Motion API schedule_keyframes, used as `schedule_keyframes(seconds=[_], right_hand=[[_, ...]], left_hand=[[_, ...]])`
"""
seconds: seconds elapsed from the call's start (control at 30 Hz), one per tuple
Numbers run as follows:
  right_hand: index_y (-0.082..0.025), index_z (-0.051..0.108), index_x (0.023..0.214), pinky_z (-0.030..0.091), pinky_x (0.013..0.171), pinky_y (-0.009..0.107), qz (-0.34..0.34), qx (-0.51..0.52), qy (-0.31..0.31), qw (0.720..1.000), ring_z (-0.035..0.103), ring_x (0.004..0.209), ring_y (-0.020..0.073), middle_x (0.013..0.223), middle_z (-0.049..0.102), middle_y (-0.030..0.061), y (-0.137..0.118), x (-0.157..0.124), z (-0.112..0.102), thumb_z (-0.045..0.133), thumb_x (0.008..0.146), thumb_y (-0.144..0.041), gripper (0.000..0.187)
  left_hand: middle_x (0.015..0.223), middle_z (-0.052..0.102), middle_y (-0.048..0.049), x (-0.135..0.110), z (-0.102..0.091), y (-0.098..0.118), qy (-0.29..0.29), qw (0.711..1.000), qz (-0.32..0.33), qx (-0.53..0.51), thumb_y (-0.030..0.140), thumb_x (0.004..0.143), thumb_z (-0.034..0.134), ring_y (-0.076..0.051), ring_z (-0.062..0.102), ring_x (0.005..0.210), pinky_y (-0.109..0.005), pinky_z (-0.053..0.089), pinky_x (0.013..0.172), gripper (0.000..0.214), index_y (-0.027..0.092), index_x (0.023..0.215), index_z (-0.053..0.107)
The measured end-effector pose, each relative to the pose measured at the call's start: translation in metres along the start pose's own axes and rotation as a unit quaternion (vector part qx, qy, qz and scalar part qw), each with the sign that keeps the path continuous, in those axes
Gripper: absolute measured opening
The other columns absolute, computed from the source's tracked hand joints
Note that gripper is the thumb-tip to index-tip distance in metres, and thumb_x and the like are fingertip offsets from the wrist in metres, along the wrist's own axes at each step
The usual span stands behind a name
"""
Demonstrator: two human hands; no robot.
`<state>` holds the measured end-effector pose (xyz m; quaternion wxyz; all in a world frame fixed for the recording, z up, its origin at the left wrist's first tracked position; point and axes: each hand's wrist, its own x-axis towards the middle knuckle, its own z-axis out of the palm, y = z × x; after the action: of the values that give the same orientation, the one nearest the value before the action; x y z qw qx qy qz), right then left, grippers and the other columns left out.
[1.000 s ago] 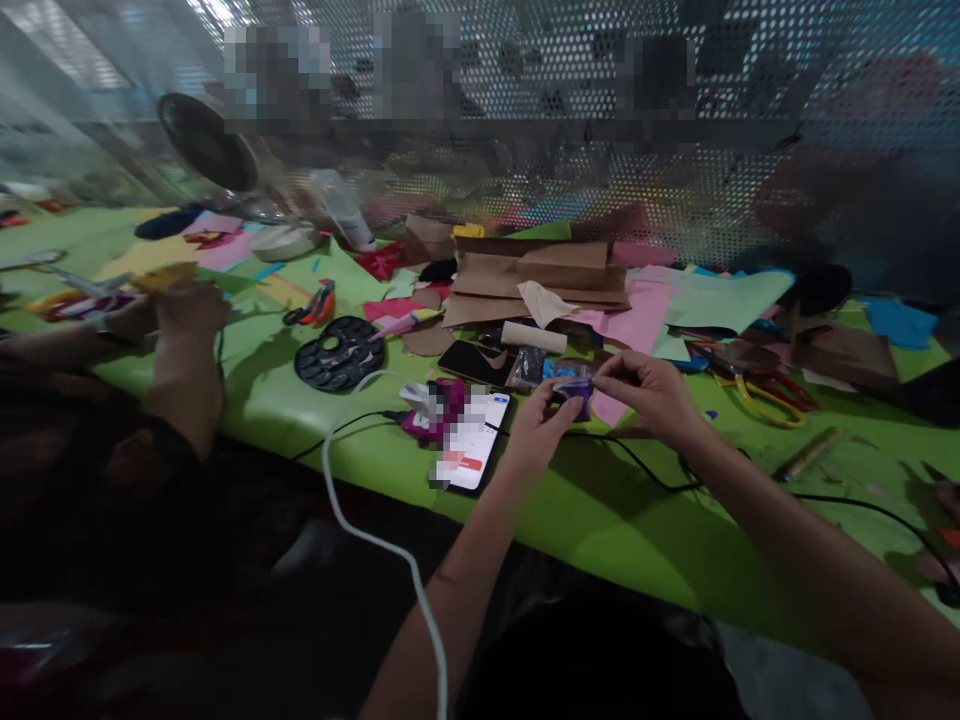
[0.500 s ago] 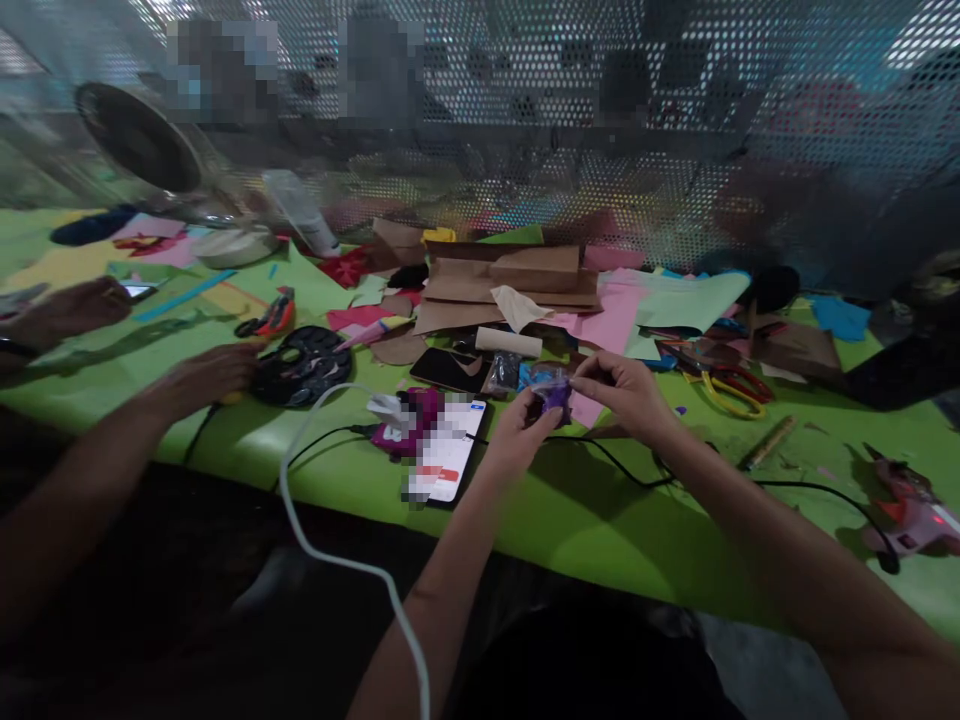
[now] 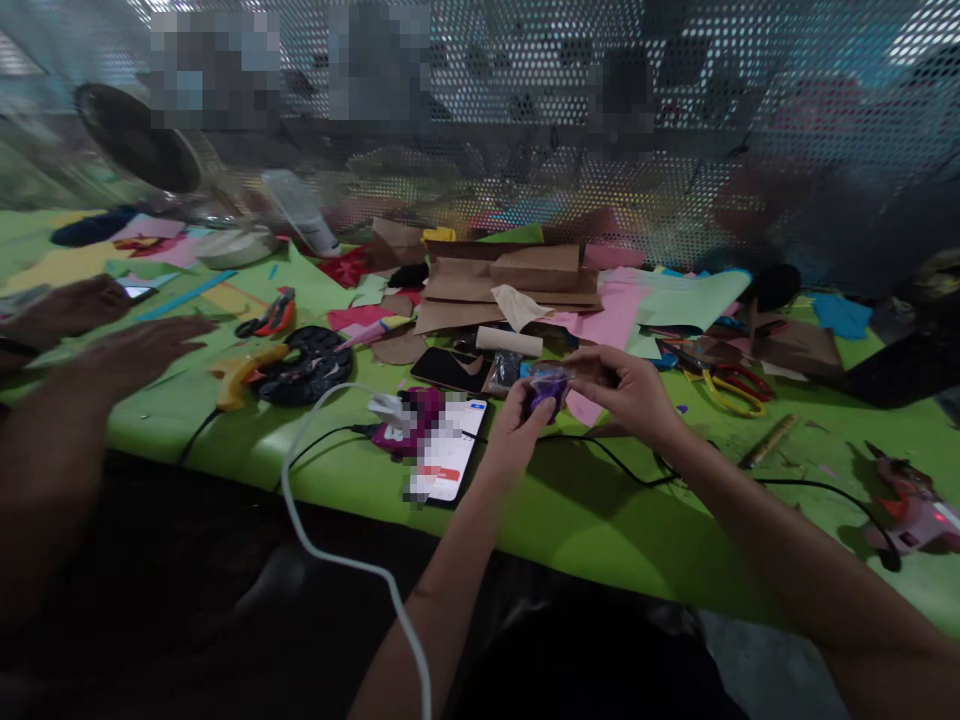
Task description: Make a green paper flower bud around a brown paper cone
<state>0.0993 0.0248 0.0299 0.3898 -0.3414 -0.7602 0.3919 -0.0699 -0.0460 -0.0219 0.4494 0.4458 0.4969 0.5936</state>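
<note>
A small clear plastic bag with purple contents (image 3: 546, 392) is between my two hands, above the green table. Fingers and thumb of my left hand (image 3: 520, 415) are wrapped round its lower part. My right hand (image 3: 626, 388) has its fingertips closed at the bag's upper right edge. Just behind lie a small bag of dark bits (image 3: 507, 371) and a bright blue packet, partly hidden by my left hand. A lit phone (image 3: 456, 450) lies left of my left forearm, beside a magenta power adapter (image 3: 409, 425) with a white plug in it.
Brown card (image 3: 510, 280) and coloured sheets crowd the back. Yellow-handled scissors (image 3: 731, 392) and a pink glue gun (image 3: 911, 510) lie right, with a black cable running across. At left, another person's hands (image 3: 135, 350) are near a yellow corded tool (image 3: 241, 378) and a black round tray (image 3: 306, 365).
My hands have shifted slightly, and more of the purple bag shows. The other person's nearer hand has let go of the yellow corded tool and moved left.
</note>
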Motion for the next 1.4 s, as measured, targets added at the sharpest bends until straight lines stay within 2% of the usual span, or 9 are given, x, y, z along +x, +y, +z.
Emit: schedule_keyframes(seconds=[0.27, 0.43, 0.7, 0.87, 0.97, 1.07, 1.17, 1.3, 1.4], right_hand=[[-0.02, 0.074, 0.092, 0.034, 0.058, 0.025, -0.057, -0.073, 0.007, 0.996, 0.048, 0.061, 0.0124, 0.071, 0.063, -0.001, -0.001, -0.001, 0.002, 0.069, 0.086, -0.026, 0.01], [-0.019, 0.071, 0.086, 0.032, 0.056, 0.024, -0.057, -0.104, -0.027, 0.993, 0.047, 0.058, 0.011, 0.066, 0.06, -0.0031, -0.005, 0.0, -0.003, 0.069, 0.085, -0.023, 0.005], [-0.019, 0.076, 0.1, 0.041, 0.071, 0.027, -0.08, -0.228, -0.064, 0.968, 0.064, 0.082, 0.0178, 0.094, 0.076, 0.0057, -0.011, 0.001, -0.006, 0.068, 0.084, -0.015, 0.019], [-0.019, 0.078, 0.102, 0.035, 0.061, 0.026, -0.044, -0.186, -0.094, 0.977, 0.057, 0.065, 0.0135, 0.076, 0.071, 0.0012, -0.01, 0.004, -0.005, 0.069, 0.083, -0.015, 0.021], [-0.02, 0.079, 0.1, 0.035, 0.061, 0.025, -0.037, -0.165, -0.1, 0.981, 0.056, 0.064, 0.0131, 0.076, 0.071, 0.001, -0.009, 0.003, -0.004, 0.068, 0.082, -0.014, 0.021], [-0.02, 0.078, 0.103, 0.038, 0.063, 0.026, -0.058, -0.144, -0.058, 0.986, 0.058, 0.069, 0.0143, 0.084, 0.074, 0.0033, -0.009, 0.002, -0.004, 0.067, 0.085, -0.019, 0.021], [-0.02, 0.077, 0.102, 0.038, 0.061, 0.026, -0.061, -0.099, -0.008, 0.993, 0.056, 0.066, 0.0143, 0.082, 0.072, 0.0032, -0.006, 0.002, -0.006, 0.068, 0.087, -0.028, 0.019], [-0.02, 0.074, 0.106, 0.037, 0.058, 0.026, 0.002, -0.027, -0.018, 0.999, 0.05, 0.063, 0.0135, 0.077, 0.066, 0.0008, 0.005, 0.006, -0.006, 0.076, 0.08, -0.039, 0.032], [-0.018, 0.074, 0.096, 0.034, 0.056, 0.025, 0.048, 0.015, -0.045, 0.998, 0.045, 0.06, 0.0123, 0.068, 0.059, -0.0019, 0.01, 0.01, -0.005, 0.079, 0.075, -0.047, 0.036]], left_hand=[[0.107, 0.067, -0.0049, 0.0, -0.001, 0.003, -0.013, 0.999, -0.01, 0.051, 0.041, 0.088, 0.066, -0.016, 0.061, 0.092, -0.027, 0.052, 0.081, 0.041, 0.019, 0.122, 0.058], [0.108, 0.069, -0.0059, 0.0, -0.001, 0.005, -0.02, 0.996, 0.0, 0.091, 0.041, 0.089, 0.062, -0.018, 0.062, 0.096, -0.03, 0.051, 0.087, 0.039, 0.018, 0.121, 0.059], [0.121, 0.067, -0.0101, 0.002, -0.003, -0.002, -0.002, 0.985, 0.075, 0.158, 0.036, 0.089, 0.063, -0.023, 0.062, 0.114, -0.036, 0.047, 0.102, 0.037, 0.019, 0.122, 0.059], [0.12, 0.067, -0.0101, 0.003, -0.004, -0.003, -0.006, 0.983, 0.094, 0.158, 0.033, 0.089, 0.063, -0.023, 0.062, 0.114, -0.037, 0.046, 0.102, 0.035, 0.019, 0.121, 0.059], [0.12, 0.068, -0.0089, 0.002, -0.003, -0.002, -0.009, 0.988, 0.075, 0.137, 0.033, 0.088, 0.064, -0.022, 0.061, 0.114, -0.036, 0.046, 0.103, 0.036, 0.019, 0.121, 0.06], [0.118, 0.069, -0.0074, 0.002, -0.003, -0.002, -0.01, 0.995, 0.031, 0.095, 0.037, 0.089, 0.065, -0.021, 0.062, 0.11, -0.034, 0.047, 0.099, 0.038, 0.02, 0.122, 0.061], [0.116, 0.069, -0.006, 0.002, -0.003, -0.005, -0.004, 0.999, -0.001, 0.047, 0.039, 0.088, 0.067, -0.02, 0.062, 0.108, -0.032, 0.048, 0.096, 0.039, 0.021, 0.122, 0.061], [0.118, 0.069, -0.004, 0.003, -0.002, -0.006, 0.001, 1.0, 0.001, -0.022, 0.035, 0.085, 0.07, -0.018, 0.062, 0.109, -0.03, 0.049, 0.097, 0.037, 0.023, 0.119, 0.062], [0.112, 0.07, -0.0025, 0.002, 0.0, -0.005, -0.004, 0.998, 0.003, -0.059, 0.034, 0.083, 0.072, -0.016, 0.063, 0.105, -0.029, 0.051, 0.096, 0.033, 0.022, 0.113, 0.063]])
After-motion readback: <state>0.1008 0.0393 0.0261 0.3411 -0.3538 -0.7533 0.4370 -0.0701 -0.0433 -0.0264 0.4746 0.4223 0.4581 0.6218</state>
